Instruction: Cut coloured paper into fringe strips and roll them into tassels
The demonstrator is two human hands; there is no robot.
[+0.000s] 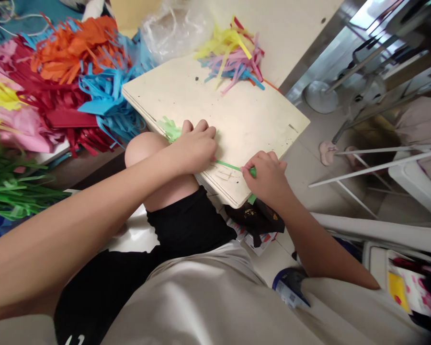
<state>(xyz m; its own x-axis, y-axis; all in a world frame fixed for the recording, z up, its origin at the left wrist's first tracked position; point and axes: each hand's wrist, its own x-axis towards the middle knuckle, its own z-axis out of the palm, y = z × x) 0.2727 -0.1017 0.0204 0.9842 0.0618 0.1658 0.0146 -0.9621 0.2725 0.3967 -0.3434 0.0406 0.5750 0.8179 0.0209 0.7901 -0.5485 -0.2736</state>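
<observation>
A cream board (237, 110) rests across my raised knee. My left hand (196, 146) lies on its near edge with the fingers curled, pressing down a piece of fringed green paper (169, 128). A thin green paper strip (227, 165) runs from under that hand to my right hand (267, 175). The right hand is closed in a pinch on the strip's rolled green end (253, 171).
Heaps of fringed paper in orange (68, 48), blue (107, 96), red, pink and yellow lie at the left, with green strips (17, 191) lower left. A mixed pile of cut strips (233, 55) sits at the board's far side. A clear plastic bag (175, 28) lies behind. White rods and a chair stand at the right.
</observation>
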